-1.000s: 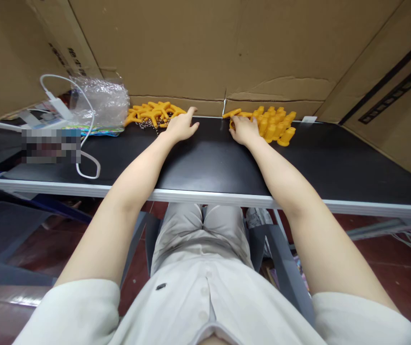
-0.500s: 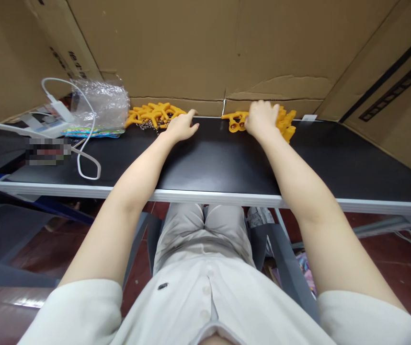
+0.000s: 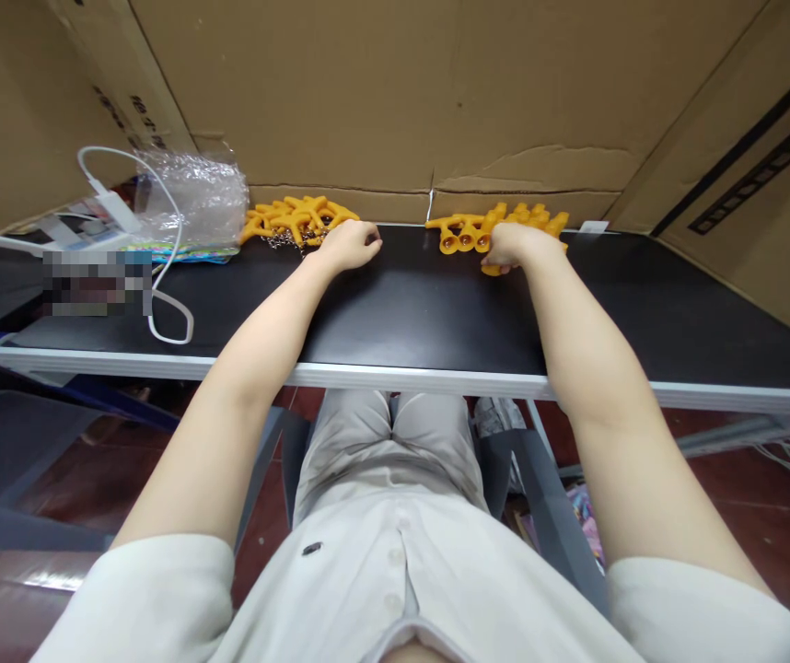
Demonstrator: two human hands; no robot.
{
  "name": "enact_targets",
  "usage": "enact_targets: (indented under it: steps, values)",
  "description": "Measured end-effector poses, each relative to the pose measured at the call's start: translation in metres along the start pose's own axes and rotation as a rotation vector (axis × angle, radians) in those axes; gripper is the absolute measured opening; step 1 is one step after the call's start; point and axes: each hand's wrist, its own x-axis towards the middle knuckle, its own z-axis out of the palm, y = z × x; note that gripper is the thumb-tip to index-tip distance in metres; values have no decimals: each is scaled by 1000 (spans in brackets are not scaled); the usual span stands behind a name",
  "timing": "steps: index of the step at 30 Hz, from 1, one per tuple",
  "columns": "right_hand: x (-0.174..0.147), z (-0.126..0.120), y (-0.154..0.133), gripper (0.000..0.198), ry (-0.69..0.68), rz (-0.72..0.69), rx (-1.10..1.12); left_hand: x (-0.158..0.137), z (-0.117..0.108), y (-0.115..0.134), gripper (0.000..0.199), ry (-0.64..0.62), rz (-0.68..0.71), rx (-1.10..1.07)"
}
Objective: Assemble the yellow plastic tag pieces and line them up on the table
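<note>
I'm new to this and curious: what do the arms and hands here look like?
They are a person's. The left hand and right hand are ungloved, with no watch or bracelet showing. Pale short sleeves cover only the tops of the arms, and no cables run along them.

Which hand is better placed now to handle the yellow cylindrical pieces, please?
The right hand, I judge: its fingers hold one yellow, plastic-looking cylindrical piece, and similar pieces are close around. The left hand is farther away, beside the yellow branched pieces with metal chains.
</note>
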Motion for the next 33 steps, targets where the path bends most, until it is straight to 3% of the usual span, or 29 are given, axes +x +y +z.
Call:
enact_targets:
  steps: [2,4,9,14,19,21,22,24,26,29,33]
  values:
    - [-12,-6,-22,25,-173,43,-108,1,1,-2,41,0,17,0]
    - [-21,-10,-40,12,-169,-5,-94,2,2,-2,38,0,23,-10]
    - [-27,-2,-58,46,-41,-158,141,1,0,2,39,-17,-3,5]
    - [-29,10,-74,38,-32,-200,291,1,-3,-12,42,84,-85,72]
    - [-32,10,-79,36,-31,-230,338,-5,-17,-37,32,281,-359,5]
    - [-32,10,-77,37,-33,-239,336,-11,-25,-45,21,275,-454,-49]
    - [-32,11,-77,37,-29,-242,337,-14,-28,-49,21,215,-493,-113]
    - [-31,12,-76,37,-21,-245,342,-19,-32,-57,31,155,-572,-187]
    - [-30,12,-75,37,-19,-247,345,-21,-31,-63,22,207,-654,-173]
    - [-31,12,-76,38,-26,-251,330,-19,-25,-70,51,295,-738,-165]
    - [-33,12,-78,49,-44,-199,311,-11,-19,-76,64,402,-761,-230]
